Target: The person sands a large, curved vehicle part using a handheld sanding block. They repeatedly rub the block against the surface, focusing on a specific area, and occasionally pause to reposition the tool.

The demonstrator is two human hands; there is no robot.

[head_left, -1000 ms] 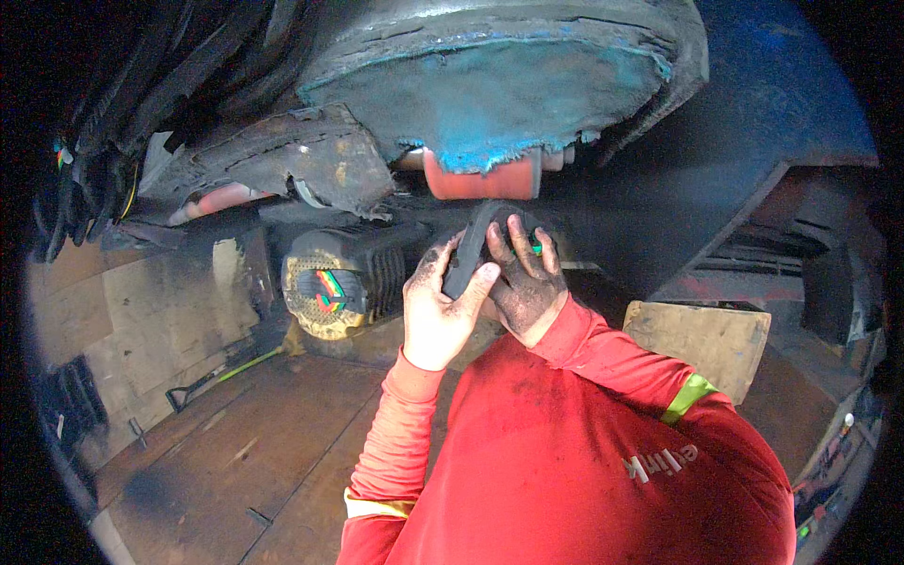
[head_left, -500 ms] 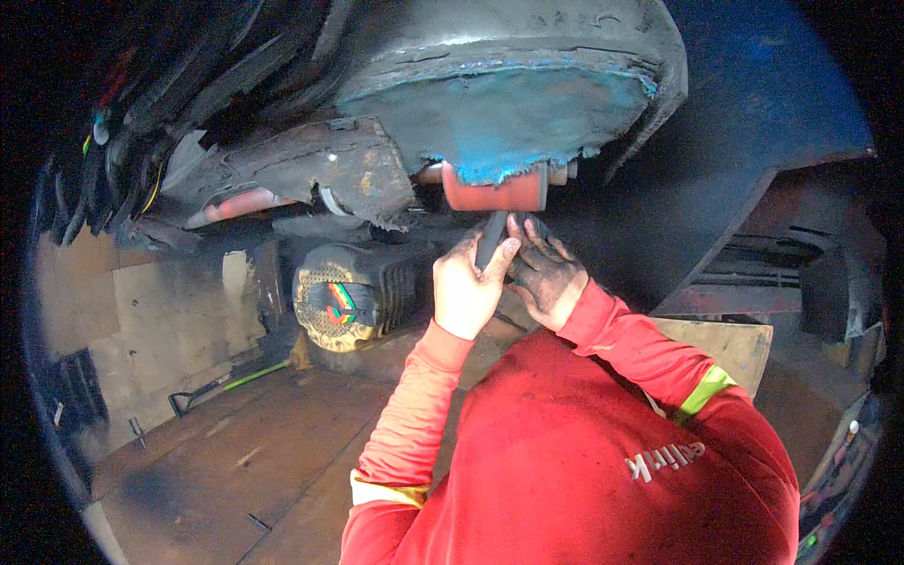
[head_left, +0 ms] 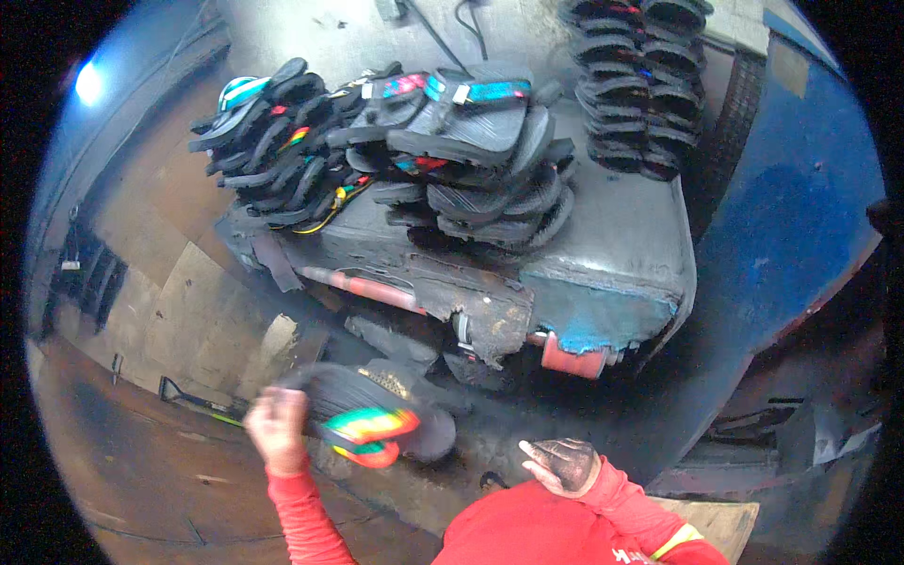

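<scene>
My left hand (head_left: pixel 278 424) is closed on the end of a black flip-flop (head_left: pixel 334 400) with a green, yellow and red strap. The flip-flop is blurred by motion and hangs over a low, dark pile below the workbench, partly hiding it. To the right, below a red roller (head_left: pixel 573 360), is my right hand (head_left: pixel 562 464), darkly smudged. Its fingers point left, thumb slightly apart, with nothing seen in them.
On the worn workbench (head_left: pixel 621 221) lie heaps of black flip-flops (head_left: pixel 471 122) with coloured straps. A tall stack of black soles (head_left: pixel 645 94) stands at the back right. A blue panel (head_left: pixel 791 188) rises on the right; cardboard (head_left: pixel 212 325) lies on the left.
My hands were together at the red roller with a dark sole piece between them. Now they are apart, the left further left with a flip-flop. The view has tilted up to show the bench top.
</scene>
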